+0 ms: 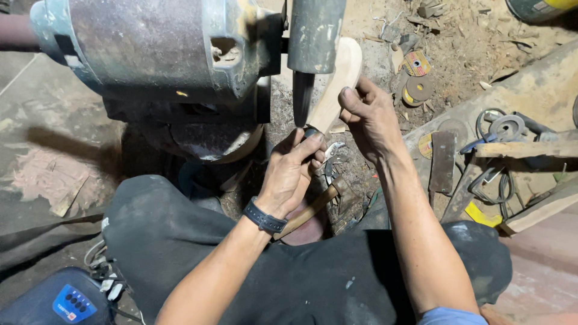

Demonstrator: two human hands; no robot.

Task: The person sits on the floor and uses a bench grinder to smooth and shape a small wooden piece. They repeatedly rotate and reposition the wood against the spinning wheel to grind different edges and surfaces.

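Pale curved wooden piece (pixel 340 78) pressed against the dark spinning cone (pixel 303 99) under the motor (pixel 162 48), long axis running up-right. Left hand (pixel 292 171) clenched around its lower end; right hand (pixel 367 117) pinching its edge, nearer the middle.

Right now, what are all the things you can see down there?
Motor machine: one, grey-green, top left.
Grinding wheel: one, dark, under a grey guard, top centre.
Wooden piece: one, pale, curved, against the wheel.
Hammer: one, wooden handle, on the ground between the knees.
Cutting discs: several, yellow and grey, on the dirt upper right.
Metal bar: one, rusty, right.
Blue case: one, bottom left.
Wristband: one, black, left wrist.
Left hand: grips the wood's lower end.
Right hand: holds the wood higher up.
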